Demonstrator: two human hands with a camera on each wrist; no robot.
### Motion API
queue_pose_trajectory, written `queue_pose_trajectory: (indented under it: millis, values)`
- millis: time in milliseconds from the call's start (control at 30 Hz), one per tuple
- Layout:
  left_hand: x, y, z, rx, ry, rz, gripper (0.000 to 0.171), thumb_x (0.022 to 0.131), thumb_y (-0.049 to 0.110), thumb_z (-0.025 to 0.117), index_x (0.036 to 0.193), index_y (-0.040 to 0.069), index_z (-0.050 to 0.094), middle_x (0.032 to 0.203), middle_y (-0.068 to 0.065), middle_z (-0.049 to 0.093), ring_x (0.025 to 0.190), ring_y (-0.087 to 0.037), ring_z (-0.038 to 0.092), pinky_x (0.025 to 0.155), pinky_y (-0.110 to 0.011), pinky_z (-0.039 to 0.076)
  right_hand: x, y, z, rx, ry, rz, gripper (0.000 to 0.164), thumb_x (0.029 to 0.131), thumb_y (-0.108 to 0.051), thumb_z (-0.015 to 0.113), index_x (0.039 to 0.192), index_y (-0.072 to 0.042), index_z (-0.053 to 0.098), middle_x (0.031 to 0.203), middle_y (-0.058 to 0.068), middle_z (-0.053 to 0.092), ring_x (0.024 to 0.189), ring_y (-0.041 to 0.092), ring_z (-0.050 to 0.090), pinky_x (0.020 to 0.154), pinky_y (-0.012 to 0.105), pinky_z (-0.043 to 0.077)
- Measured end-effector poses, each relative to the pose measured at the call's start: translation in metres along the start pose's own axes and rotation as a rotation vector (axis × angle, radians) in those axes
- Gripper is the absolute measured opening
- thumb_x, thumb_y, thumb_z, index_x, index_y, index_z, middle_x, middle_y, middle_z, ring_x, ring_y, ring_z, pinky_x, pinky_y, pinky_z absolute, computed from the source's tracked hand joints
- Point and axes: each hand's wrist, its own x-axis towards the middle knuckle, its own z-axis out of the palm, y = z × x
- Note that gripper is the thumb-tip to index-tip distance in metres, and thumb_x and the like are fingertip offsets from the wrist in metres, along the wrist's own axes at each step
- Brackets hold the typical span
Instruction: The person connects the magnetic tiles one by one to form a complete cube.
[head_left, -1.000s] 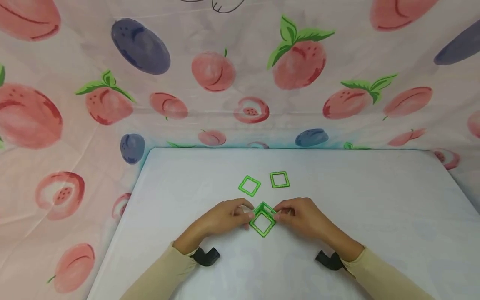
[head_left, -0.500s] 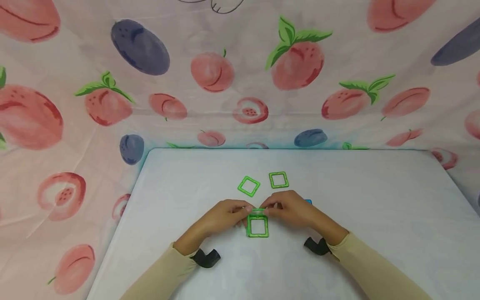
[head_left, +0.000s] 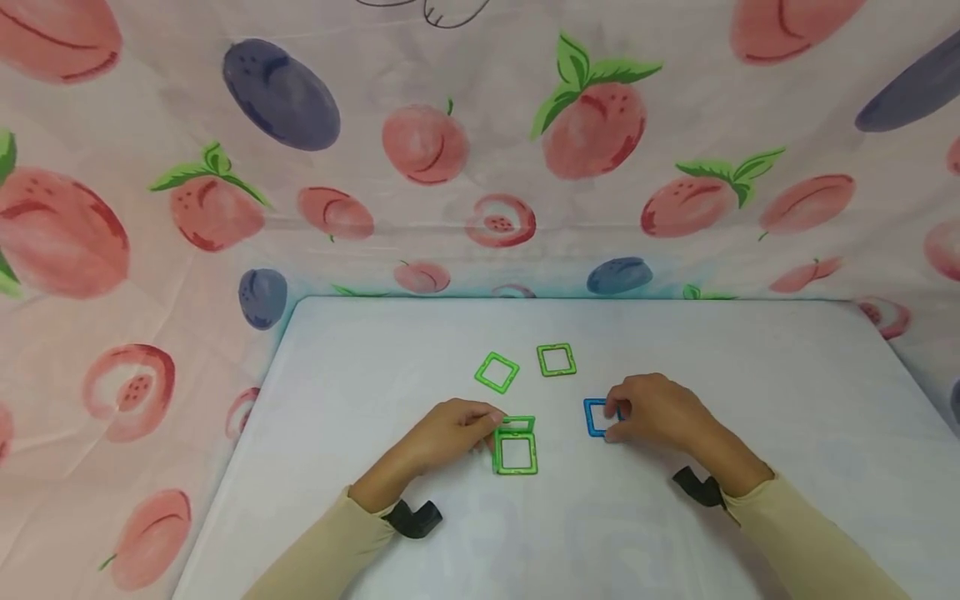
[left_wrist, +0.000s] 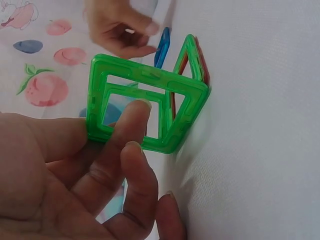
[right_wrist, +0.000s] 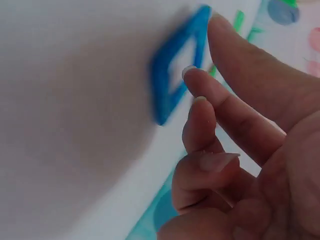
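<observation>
The left hand (head_left: 453,433) pinches one corner of an upright green frame (left_wrist: 142,75), with thumb and index finger at the corner. This frame forms the left side of a three-piece unit on the table (head_left: 375,350): a base frame (head_left: 516,472) lies flat, and a rear frame (head_left: 519,419) stands along its far edge.

The right hand (head_left: 663,417) grips a blue frame (head_left: 589,418) between thumb and finger, to the right of the unit and apart from it. In the right wrist view the blue frame is tilted and partly blurred.

Two loose green squares lie flat beyond the unit: a diagonal square (head_left: 490,383) on the left and a second square (head_left: 558,372) on the right, near each other without touching. A fruit-print cloth (head_left: 450,208) hangs behind the table.
</observation>
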Motion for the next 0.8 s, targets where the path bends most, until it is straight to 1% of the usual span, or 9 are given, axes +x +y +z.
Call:
queue_pose_trajectory:
  millis: [67, 100, 300, 500, 600, 667, 733, 800]
  values:
    - [0.000, 0.000, 0.000, 0.005, 0.000, 0.003, 0.029, 0.108, 0.031, 0.053, 0.116, 0.012, 0.074, 0.084, -0.003, 0.073, 0.079, -0.018, 0.060, 0.072, -0.026, 0.047, -0.001, 0.002, 0.003, -0.025, -0.031, -0.002, 0.022, 0.077, -0.028, 0.090, 0.088, -0.022, 0.071, 0.077, -0.005, 0.057, 0.075, 0.013, 0.051, 0.065, 0.031, 0.042]
    - [-0.001, 0.000, -0.001, 0.008, 0.001, 0.005, 0.029, 0.108, 0.031, 0.053, 0.116, 0.013, 0.074, 0.083, -0.003, 0.073, 0.079, -0.018, 0.060, 0.071, -0.026, 0.047, -0.001, 0.003, 0.005, -0.031, -0.033, -0.008, 0.022, 0.077, -0.028, 0.090, 0.086, -0.022, 0.070, 0.077, -0.006, 0.056, 0.075, 0.013, 0.051, 0.065, 0.031, 0.042]
    - [-0.001, 0.000, 0.000, 0.012, 0.023, 0.011, 0.028, 0.108, 0.031, 0.053, 0.115, 0.013, 0.073, 0.084, -0.004, 0.073, 0.078, -0.018, 0.059, 0.070, -0.026, 0.047, -0.001, 0.001, 0.012, -0.031, 0.011, -0.054, 0.020, 0.083, -0.025, 0.085, 0.079, -0.021, 0.066, 0.075, -0.007, 0.054, 0.073, 0.012, 0.049, 0.064, 0.029, 0.041]
    - [-0.002, 0.003, 0.003, 0.001, 0.050, -0.003, 0.029, 0.108, 0.029, 0.053, 0.116, 0.011, 0.073, 0.084, -0.003, 0.075, 0.080, -0.020, 0.062, 0.071, -0.027, 0.047, -0.005, -0.002, 0.016, -0.008, 0.025, -0.073, 0.018, 0.089, -0.027, 0.080, 0.081, -0.019, 0.066, 0.076, -0.008, 0.055, 0.071, 0.010, 0.048, 0.062, 0.028, 0.041]
    - [-0.001, 0.004, 0.004, 0.005, 0.058, -0.001, 0.028, 0.108, 0.030, 0.052, 0.114, 0.011, 0.073, 0.084, -0.002, 0.076, 0.080, -0.018, 0.062, 0.072, -0.027, 0.047, -0.007, -0.005, 0.015, 0.054, 0.063, -0.108, 0.017, 0.092, -0.027, 0.076, 0.082, -0.018, 0.066, 0.076, -0.008, 0.055, 0.070, 0.008, 0.048, 0.062, 0.025, 0.042]
    - [-0.001, 0.005, 0.004, 0.004, 0.061, 0.005, 0.028, 0.108, 0.030, 0.052, 0.113, 0.012, 0.073, 0.084, -0.002, 0.076, 0.079, -0.017, 0.062, 0.072, -0.027, 0.048, -0.008, -0.008, 0.014, 0.121, 0.084, -0.136, 0.017, 0.093, -0.025, 0.075, 0.081, -0.017, 0.066, 0.074, -0.008, 0.055, 0.068, 0.007, 0.047, 0.061, 0.024, 0.041]
    - [0.000, 0.005, 0.005, 0.006, 0.067, 0.012, 0.028, 0.108, 0.030, 0.052, 0.114, 0.012, 0.073, 0.084, -0.001, 0.076, 0.079, -0.016, 0.062, 0.072, -0.027, 0.048, -0.008, -0.012, 0.013, 0.195, 0.084, -0.154, 0.018, 0.095, -0.024, 0.073, 0.081, -0.016, 0.067, 0.070, -0.008, 0.054, 0.065, 0.007, 0.046, 0.060, 0.023, 0.040]
    - [0.001, 0.004, 0.006, 0.004, 0.074, 0.014, 0.028, 0.108, 0.029, 0.052, 0.117, 0.012, 0.072, 0.085, -0.001, 0.076, 0.080, -0.016, 0.063, 0.072, -0.027, 0.048, -0.007, -0.016, 0.013, 0.271, 0.061, -0.157, 0.018, 0.096, -0.024, 0.072, 0.081, -0.014, 0.069, 0.069, -0.008, 0.055, 0.064, 0.007, 0.046, 0.059, 0.023, 0.039]
